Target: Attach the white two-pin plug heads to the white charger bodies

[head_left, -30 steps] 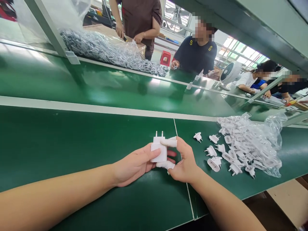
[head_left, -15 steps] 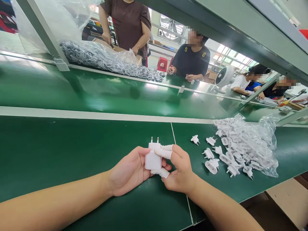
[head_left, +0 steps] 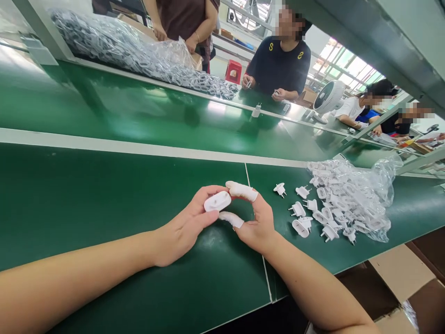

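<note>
Over the green table [head_left: 104, 199], near the middle, a white plug [head_left: 217, 201] sits pinched between thumb and fingers of the left hand [head_left: 181, 229]; right hand [head_left: 260, 225] is curved in a loose C, its 2 covered fingertips [head_left: 243, 190] at the plug's right end, can't tell if gripping. To the right, loose plugs [head_left: 301, 227] lie beside a clear bag [head_left: 385, 174] heaped with more.

The left hand [head_left: 185, 227] hides part of the plug [head_left: 216, 202]; the top edge cuts off a co-worker [head_left: 181, 21]; cartons [head_left: 401, 271] run out of frame.
</note>
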{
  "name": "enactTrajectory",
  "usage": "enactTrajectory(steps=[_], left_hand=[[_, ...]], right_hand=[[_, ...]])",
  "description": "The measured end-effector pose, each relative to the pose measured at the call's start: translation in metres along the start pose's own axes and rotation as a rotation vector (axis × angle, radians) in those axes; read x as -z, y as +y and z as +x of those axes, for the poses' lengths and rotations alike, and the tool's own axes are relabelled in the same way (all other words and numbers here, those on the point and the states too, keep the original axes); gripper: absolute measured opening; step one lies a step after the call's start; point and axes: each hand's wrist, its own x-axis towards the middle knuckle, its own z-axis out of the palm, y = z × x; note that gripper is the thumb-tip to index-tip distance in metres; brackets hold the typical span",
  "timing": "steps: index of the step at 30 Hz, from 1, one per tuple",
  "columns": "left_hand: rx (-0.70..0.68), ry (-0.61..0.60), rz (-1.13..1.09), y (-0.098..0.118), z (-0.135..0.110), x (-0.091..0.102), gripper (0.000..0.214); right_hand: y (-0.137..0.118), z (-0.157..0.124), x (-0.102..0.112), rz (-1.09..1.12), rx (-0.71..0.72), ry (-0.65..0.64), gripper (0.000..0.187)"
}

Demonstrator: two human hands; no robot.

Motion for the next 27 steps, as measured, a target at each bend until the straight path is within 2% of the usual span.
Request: enactTrajectory(steps=[3, 7, 12, 16, 21, 23, 25, 27], left_hand=[[-0.194, 0.005, 0.238, -0.005, -0.004, 0.000, 0.042], [-0.426, -0.029, 0.389, -0.004, -0.005, -0.004, 0.049], [-0.409, 0.057, 0.519, -0.003, -0.008, -0.008, 0.054], [-0.371, 0.105, 0.508, -0.001, -0.010, -0.008, 0.057], [-0.411, 0.165, 0.503, -0.002, -0.011, -0.012, 0.051], [-0.341, 0.172, 0.451, -0.004, -0.011, -0.012, 0.049], [-0.156, 0.186, 0.319, -0.005, -0.008, -0.011, 0.048], [0.075, 0.167, 0.097, -0.004, -0.001, -0.007, 0.048]], right_hand=[[-0.002, 0.001, 0.002, -0.036, 0.060, 0.021, 0.038], [-0.005, 0.001, 0.005, -0.035, 0.105, 0.053, 0.031], [-0.007, 0.001, 0.006, -0.084, 0.049, 0.013, 0.020], [-0.008, 0.003, 0.008, -0.097, 0.064, 0.020, 0.015], [-0.008, 0.004, 0.008, -0.107, 0.076, 0.016, 0.017], [-0.006, 0.005, 0.007, -0.085, 0.074, 0.014, 0.020], [-0.001, 0.004, 0.004, -0.069, 0.036, 0.005, 0.020], [0.005, 0.004, 0.002, -0.069, -0.060, -0.041, 0.014]])
